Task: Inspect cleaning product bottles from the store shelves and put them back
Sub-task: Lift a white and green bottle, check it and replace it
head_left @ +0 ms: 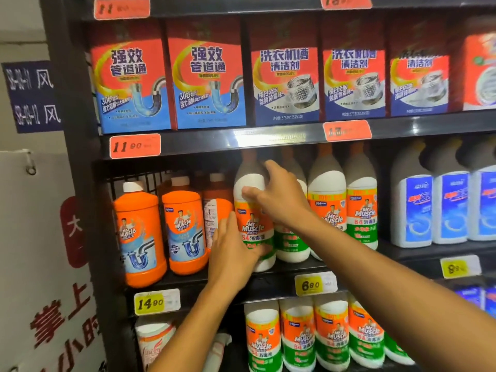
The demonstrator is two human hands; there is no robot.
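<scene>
Middle shelf (268, 284), left bay.

Item in hand: one white disinfectant bottle (253, 224), orange-and-green label, standing at the front edge of the shelf at the left end of its row. It looks upright with its base on the shelf, though motion blur makes lift uncertain.

Left hand (230, 253): fingers laid along the lower left side of this bottle, wrapped round its body near the base, grasping it.

Right hand (279, 196): on the white shoulder of the same bottle, thumb across the front, fingers curled over the top right, grasping it.

Neighbours: matching white bottles (346, 210) just to the right, in line. Orange drain-cleaner bottles (161, 226) to the left; the nearest one stands with its back label outward, just beside the left hand.

Other stock: boxed cleaners (209, 76) on the shelf above; blue-labelled white bottles (429, 210) far right; further disinfectant bottles (308, 336) on the shelf below.

Progress, as judged: this bottle is at the shelf, either being seated back or just being taken; I cannot tell which. Nothing is off the shelf. Most of the stock looks undisturbed, so the greater part of the inspection seems left to do.
</scene>
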